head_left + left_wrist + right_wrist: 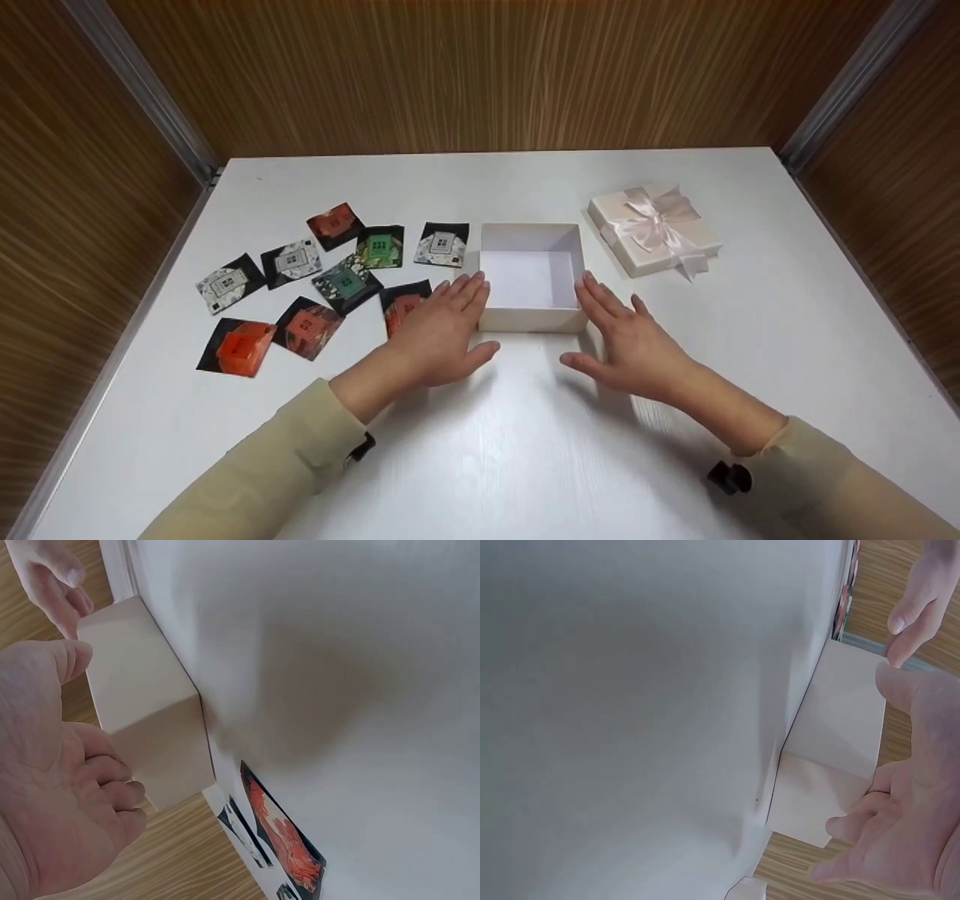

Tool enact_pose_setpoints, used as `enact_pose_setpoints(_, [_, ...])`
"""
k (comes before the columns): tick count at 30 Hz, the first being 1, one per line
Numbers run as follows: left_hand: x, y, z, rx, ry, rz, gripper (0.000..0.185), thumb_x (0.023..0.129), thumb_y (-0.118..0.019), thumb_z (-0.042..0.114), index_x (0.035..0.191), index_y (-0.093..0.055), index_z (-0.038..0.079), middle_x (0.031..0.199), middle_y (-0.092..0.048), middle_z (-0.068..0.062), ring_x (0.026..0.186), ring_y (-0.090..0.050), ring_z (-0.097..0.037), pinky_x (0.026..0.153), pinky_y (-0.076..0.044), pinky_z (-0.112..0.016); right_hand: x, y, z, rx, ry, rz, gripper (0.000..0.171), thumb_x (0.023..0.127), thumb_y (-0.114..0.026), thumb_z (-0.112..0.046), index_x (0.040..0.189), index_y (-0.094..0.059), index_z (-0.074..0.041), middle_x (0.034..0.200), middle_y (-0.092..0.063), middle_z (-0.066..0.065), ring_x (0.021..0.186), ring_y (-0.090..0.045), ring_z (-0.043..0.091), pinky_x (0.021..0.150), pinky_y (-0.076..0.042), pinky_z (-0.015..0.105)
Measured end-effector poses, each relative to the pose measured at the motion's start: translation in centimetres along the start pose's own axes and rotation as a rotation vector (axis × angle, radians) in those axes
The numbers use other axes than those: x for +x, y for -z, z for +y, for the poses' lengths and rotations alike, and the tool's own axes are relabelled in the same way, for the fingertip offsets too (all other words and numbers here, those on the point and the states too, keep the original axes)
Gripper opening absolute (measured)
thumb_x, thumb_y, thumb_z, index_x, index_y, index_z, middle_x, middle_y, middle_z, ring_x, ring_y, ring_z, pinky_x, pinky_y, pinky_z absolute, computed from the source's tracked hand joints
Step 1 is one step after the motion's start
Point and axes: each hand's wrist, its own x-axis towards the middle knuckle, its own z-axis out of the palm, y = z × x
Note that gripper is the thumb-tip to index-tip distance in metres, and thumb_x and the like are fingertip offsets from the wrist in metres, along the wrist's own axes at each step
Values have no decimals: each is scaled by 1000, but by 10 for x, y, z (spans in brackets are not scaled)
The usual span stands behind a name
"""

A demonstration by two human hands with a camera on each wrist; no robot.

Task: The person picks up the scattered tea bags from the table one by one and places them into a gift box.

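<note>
OK, L grip [442,330] & R grip [637,345] flank box [532,320], pkts [347,283] to L.

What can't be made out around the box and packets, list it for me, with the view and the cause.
- Head view: part of the red packet nearest the box, covered by the left hand.
- Head view: the fine print on the bright green packet, too small to read.
- Left wrist view: the inside of the box, hidden by its outer walls.
- Right wrist view: most of the lid, cut off by the bottom edge.
</note>
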Motion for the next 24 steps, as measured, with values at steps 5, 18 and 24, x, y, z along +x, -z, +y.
enact_pose_setpoints(5, [-8, -2, 4, -11, 2, -6, 85, 109, -49, 52, 166, -22, -4, 175, -16, -19, 162, -14, -33, 130, -12, -47, -6, 0, -5, 4, 7, -14, 100, 96, -73, -54, 165, -28, 3, 174, -22, 18, 155, -34, 38, 115, -27, 76])
enact_pose_setpoints(18, [-24, -5, 11, 0, -3, 20, 84, 107, -53, 50, 164, -28, -5, 173, -22, -21, 160, -20, -36, 129, -18, -50, -18, -1, -16, -8, 31, -5, 100, 93, -79, -49, 164, -32, 4, 172, -25, 20, 155, -35, 35, 112, -31, 78])
enact_pose_setpoints(24, [-29, -4, 14, -11, 9, 8, 85, 107, -54, 51, 165, -27, -5, 173, -21, -20, 160, -19, -35, 129, -17, -49, -21, -2, -18, -14, 32, -1, 100, 92, -80, -48, 163, -33, 4, 172, -26, 19, 154, -37, 35, 113, -31, 77])
